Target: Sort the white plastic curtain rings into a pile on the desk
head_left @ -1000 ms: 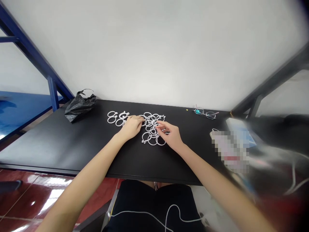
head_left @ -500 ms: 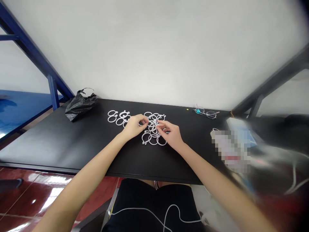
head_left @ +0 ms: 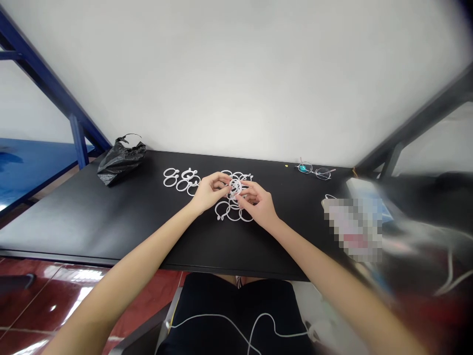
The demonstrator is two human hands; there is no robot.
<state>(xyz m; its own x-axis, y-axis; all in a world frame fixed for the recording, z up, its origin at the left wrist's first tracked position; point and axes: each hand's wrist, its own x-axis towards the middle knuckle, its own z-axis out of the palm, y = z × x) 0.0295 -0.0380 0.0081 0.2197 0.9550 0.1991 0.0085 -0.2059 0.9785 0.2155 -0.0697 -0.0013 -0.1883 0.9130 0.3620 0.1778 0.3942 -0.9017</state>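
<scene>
A heap of several white plastic rings [head_left: 232,211] lies in the middle of the black table [head_left: 111,222]. One white ring [head_left: 235,186] is lifted just above the heap, pinched from both sides. My left hand [head_left: 209,190] grips its left edge with thumb and fingertips. My right hand [head_left: 260,203] pinches its right edge. A smaller row of white rings [head_left: 180,180] lies flat to the left of my left hand.
A crumpled black plastic bag [head_left: 120,159] sits at the table's back left. Eyeglasses [head_left: 314,171] lie at the back right. A blurred-out object [head_left: 353,227] and white cables are at the right. A blue metal frame [head_left: 76,133] stands beyond the left end.
Both hands came together over the heap and lifted one ring off it; a second ago they were apart, fingering rings on the table.
</scene>
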